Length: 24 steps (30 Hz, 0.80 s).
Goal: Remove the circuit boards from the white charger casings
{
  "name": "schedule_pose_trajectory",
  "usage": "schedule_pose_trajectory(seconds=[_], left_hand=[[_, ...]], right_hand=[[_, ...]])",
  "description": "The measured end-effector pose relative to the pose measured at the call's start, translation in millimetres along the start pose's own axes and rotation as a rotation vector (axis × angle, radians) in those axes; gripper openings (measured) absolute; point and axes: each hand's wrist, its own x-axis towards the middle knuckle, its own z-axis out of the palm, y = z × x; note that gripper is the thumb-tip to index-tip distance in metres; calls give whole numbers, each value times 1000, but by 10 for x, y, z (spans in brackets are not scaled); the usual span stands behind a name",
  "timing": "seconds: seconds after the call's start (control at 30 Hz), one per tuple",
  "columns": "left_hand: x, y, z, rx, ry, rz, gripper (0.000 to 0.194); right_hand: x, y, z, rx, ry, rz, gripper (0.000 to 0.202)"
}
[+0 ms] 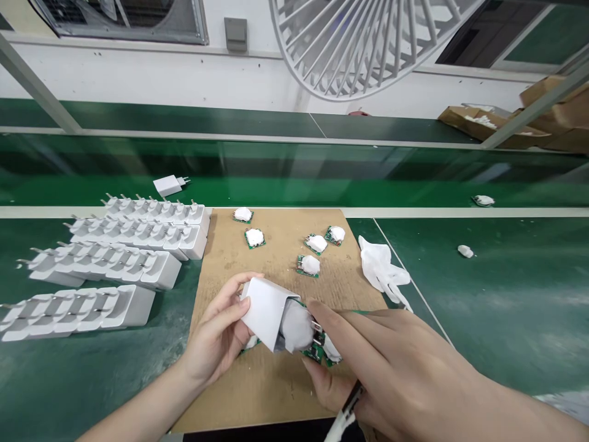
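Note:
My left hand (221,331) is closed around a white plastic charger housing (267,307), its open end facing right. My right hand (396,362) pinches a green circuit board (313,351) between thumb and fingers. A lump of white putty (297,325) covers much of that board, and its left end sits at the mouth of the housing. Under the right palm, a thin black-and-white tool (345,411) sticks out; its kind I cannot make out. Another putty-covered board (331,350) shows partly behind the right fingers. Several similar boards, such as one board (309,265), lie on the cardboard sheet (276,393).
Rows of white charger housings with pins (133,307) stand on the left. One charger (169,185) lies behind them. A white glove (381,270) rests at the cardboard's right edge. A putty lump (465,251) lies farther right. A fan (368,49) hangs above; cardboard boxes (488,126) occupy the shelf.

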Motion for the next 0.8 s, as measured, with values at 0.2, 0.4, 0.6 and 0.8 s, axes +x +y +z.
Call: schedule_pose_trajectory(seconds=[0.2, 0.4, 0.6, 0.8], left_hand=[[8, -13, -21, 24, 31, 9, 28], [20, -28, -43, 22, 20, 29, 26], [8, -19, -22, 22, 12, 17, 27], [12, -31, -26, 11, 20, 27, 26]], right_hand=[[-16, 3, 9, 18, 11, -14, 20], [-8, -6, 37, 38, 45, 6, 23], [19, -10, 64, 49, 2, 0, 24], [40, -9, 66, 60, -8, 35, 32]])
